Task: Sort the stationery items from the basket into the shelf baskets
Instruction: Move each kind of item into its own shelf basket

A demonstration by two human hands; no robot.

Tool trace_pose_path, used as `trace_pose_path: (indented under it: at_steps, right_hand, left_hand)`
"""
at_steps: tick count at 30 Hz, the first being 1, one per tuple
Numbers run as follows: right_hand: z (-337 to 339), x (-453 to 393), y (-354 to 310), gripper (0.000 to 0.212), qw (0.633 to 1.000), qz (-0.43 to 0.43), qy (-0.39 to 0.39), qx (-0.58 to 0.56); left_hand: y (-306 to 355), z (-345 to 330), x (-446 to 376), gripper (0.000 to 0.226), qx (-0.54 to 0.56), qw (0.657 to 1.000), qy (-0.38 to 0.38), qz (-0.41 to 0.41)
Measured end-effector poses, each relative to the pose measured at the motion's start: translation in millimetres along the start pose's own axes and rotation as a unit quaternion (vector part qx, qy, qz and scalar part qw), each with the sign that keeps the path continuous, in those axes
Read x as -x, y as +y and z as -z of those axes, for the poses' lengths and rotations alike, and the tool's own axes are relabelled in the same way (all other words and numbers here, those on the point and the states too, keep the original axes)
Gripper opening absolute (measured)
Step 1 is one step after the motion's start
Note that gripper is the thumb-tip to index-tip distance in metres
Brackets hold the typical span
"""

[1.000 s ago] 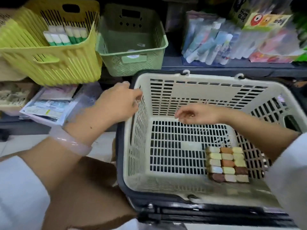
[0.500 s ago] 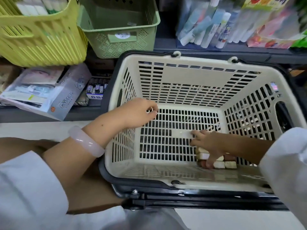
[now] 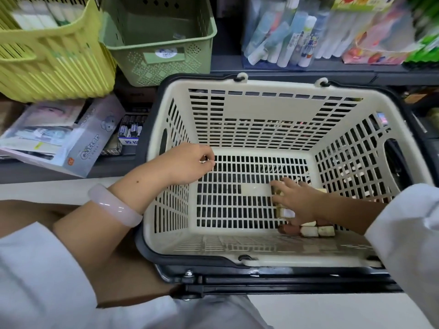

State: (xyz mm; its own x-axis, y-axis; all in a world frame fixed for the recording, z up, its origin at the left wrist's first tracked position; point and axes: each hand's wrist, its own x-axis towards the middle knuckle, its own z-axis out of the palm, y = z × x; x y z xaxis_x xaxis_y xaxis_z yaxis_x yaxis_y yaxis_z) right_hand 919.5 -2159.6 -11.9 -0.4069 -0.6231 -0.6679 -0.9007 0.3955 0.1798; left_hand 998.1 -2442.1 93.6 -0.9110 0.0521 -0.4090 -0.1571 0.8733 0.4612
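Sitting on the shelf at far left is a yellow basket [image 3: 47,62], a green basket [image 3: 159,41] just beside it. Below, the left hand [image 3: 190,165] hangs over the cream shopping basket [image 3: 273,110] with fingers curled, holding nothing visible. Further right, the right hand [image 3: 297,200] reaches the basket floor, fingers spread and bent over the eraser pack [image 3: 308,230].

Bright, even overhead light, no hard shadows. Soft glare on cream shopping basket [image 3: 266,260] near rim and on pale bangle [image 3: 114,205]. Motion blur strongest top right: glue tubes [image 3: 287,34] and packets smeared. Yellow shelf basket [image 3: 54,65] also blurred. Wide-angle bowing at edges; basket walls curve outward. Sleeves in near corners soft, out of focus. Basket floor fairly sharp.
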Motion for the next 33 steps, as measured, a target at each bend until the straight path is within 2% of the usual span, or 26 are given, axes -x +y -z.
trace_pose_path:
  at_steps: [5, 7, 9, 11, 13, 14, 16, 18, 20, 22, 25, 28, 32, 33]
  right_hand:
    - [9.3, 0.9, -3.0, 0.072, 0.998, -0.017, 0.028, -0.044]
    - [31.6, 1.9, -3.1, 0.069, 0.991, -0.024, 0.067, -0.114]
    - [71.3, 4.6, -2.0, 0.07, 0.972, -0.017, 0.148, -0.184]
    - [124.6, 12.4, -3.1, 0.074, 0.936, 0.013, 0.254, -0.243]
    - [176.7, 22.6, -6.7, 0.077, 0.89, 0.058, 0.333, -0.305]
    - [199.3, 26.3, -10.6, 0.077, 0.872, 0.078, 0.355, -0.326]
    - [235.2, 28.6, -19.3, 0.076, 0.855, 0.105, 0.371, -0.346]
    - [258.7, 25.7, -26.0, 0.078, 0.854, 0.121, 0.367, -0.347]
    - [274.7, 21.5, -28.3, 0.081, 0.849, 0.136, 0.36, -0.363]
    - [287.2, 15.7, -24.9, 0.076, 0.809, 0.159, 0.357, -0.44]
    - [303.1, 2.4, -19.9, 0.045, 0.721, 0.168, 0.364, -0.566]
    - [317.6, -18.9, -17.5, 0.029, 0.695, 0.136, 0.391, -0.587]
    - [349.1, -50.9, 3.5, 0.016, 0.615, 0.069, 0.43, -0.658]
    - [359.6, -61.8, 11.1, 0.017, 0.619, 0.031, 0.44, -0.65]
  left_hand:
    - [0.5, 0.7, 0.4, 0.026, 0.038, 0.999, 0.031, -0.011]
    - [2.6, 3.6, 1.6, 0.024, 0.1, 0.993, 0.059, -0.025]
    - [7.3, 8.4, 4.5, 0.025, 0.218, 0.972, 0.087, -0.029]
    - [12.9, 15.8, 7.4, 0.025, 0.369, 0.921, 0.122, -0.007]
    - [17.6, 26.4, 11.1, 0.025, 0.512, 0.848, 0.133, 0.028]
    - [20.0, 32.7, 13.2, 0.028, 0.584, 0.803, 0.113, 0.035]
    - [23.9, 46.2, 17.7, 0.037, 0.694, 0.718, 0.058, 0.024]
    - [24.0, 58.7, 20.3, 0.041, 0.738, 0.672, 0.055, 0.012]
    - [19.2, 70.6, 20.8, 0.037, 0.762, 0.641, 0.09, 0.018]
    - [10.5, 80.1, 21.5, 0.033, 0.762, 0.636, 0.12, 0.02]
    - [-3.8, 91.1, 22.7, 0.03, 0.749, 0.647, 0.143, 0.026]
    - [-16.8, 100.1, 21.3, 0.032, 0.741, 0.653, 0.154, 0.034]
    - [-34.5, 106.0, 21.4, 0.034, 0.731, 0.66, 0.167, 0.039]
    - [-38.8, 106.0, 21.7, 0.034, 0.733, 0.657, 0.168, 0.039]
